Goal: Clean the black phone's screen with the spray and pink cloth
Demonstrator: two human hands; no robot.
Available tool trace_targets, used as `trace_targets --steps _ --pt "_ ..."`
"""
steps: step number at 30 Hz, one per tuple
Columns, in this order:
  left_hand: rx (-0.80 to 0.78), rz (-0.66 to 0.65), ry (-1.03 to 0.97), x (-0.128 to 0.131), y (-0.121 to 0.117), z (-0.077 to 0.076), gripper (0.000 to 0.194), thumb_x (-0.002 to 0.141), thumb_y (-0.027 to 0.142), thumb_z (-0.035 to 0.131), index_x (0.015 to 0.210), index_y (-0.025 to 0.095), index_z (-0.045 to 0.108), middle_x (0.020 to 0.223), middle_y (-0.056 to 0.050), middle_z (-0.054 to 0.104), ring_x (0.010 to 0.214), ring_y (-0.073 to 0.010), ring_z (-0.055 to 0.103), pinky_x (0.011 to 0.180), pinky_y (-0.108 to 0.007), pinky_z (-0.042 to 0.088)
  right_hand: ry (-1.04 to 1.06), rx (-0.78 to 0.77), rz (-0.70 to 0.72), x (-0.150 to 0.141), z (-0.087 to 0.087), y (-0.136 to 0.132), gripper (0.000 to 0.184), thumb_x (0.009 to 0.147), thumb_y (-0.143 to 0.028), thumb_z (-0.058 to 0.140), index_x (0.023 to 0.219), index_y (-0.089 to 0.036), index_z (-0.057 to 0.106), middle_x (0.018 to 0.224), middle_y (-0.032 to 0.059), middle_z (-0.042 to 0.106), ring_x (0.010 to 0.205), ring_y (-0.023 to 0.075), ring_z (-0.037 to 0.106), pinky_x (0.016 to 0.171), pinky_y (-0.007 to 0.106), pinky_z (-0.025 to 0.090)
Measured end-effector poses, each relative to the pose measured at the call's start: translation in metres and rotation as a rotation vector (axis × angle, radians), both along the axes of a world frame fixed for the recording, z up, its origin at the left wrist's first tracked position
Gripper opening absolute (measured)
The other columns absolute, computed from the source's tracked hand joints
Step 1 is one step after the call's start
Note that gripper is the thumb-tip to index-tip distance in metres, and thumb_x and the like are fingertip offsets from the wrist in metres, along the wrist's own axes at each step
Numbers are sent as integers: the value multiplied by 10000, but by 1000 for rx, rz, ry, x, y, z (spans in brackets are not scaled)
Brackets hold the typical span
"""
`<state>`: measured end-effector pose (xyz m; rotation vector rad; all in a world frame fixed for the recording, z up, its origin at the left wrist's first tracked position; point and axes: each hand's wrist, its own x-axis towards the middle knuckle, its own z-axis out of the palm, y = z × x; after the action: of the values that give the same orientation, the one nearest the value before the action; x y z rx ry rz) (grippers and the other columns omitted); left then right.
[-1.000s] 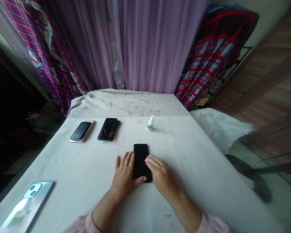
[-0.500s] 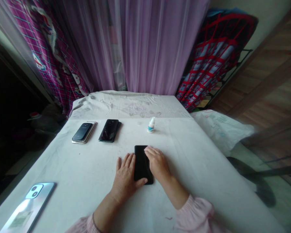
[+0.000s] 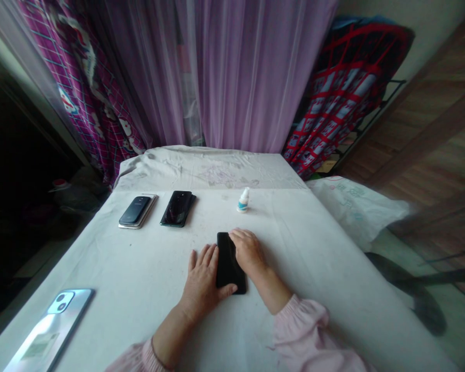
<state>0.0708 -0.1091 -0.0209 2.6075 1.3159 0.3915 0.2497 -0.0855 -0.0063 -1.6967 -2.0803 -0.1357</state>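
A black smartphone (image 3: 228, 266) lies screen up on the white-covered table, its screen dark. My left hand (image 3: 201, 279) steadies it, with the fingers stretched along its left edge and the thumb over the lower part of the screen. On the upper right of the phone rests my right hand (image 3: 250, 253), its fingers bent and pressed together. A small pink cloth under these fingertips showed earlier; the fingers now mostly hide it. Beyond the phone stands a small white bottle (image 3: 243, 200) with a blue label and a pointed cap.
Stacked phones lie at the back left: a dark blue phone (image 3: 135, 210) on a lighter one, and a black phone (image 3: 176, 208) on another. A silver-blue phone (image 3: 48, 330) lies face down at the near left. Purple curtains (image 3: 244, 77) hang behind the table (image 3: 313, 289).
My right hand has slid up the phone's screen toward its top edge, its fingers curling more. My left hand keeps its hold. The view has shifted slightly.
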Motion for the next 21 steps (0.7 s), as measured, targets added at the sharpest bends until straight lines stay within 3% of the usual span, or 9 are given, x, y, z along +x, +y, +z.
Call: trace_targets --steps 3,10,21 --pt "-12 -13 13 -1 2 1 964 778 772 478 1451 93 354 1458 -211 427 1366 -377 355 1109 -608 218 9 18 12 1 -4 -8 394 839 13 422 1085 -141 687 1119 109 703 1106 221 616 988 371 478" --pt "39 -28 -8 -2 2 -4 968 761 782 494 1455 122 359 1450 -202 442 1357 -377 369 1111 -591 222 16 94 97 2 -16 -58 395 857 -7 418 1156 -121 650 1195 116 670 1179 251 572 1006 427 471" --pt "45 -36 -5 -2 3 -4 929 790 728 504 1446 87 359 1442 -216 446 1352 -386 373 1097 -612 235 12 65 41 -7 -3 -6 367 848 7 427 1049 -142 696 1087 102 713 1093 230 623 982 385 490"
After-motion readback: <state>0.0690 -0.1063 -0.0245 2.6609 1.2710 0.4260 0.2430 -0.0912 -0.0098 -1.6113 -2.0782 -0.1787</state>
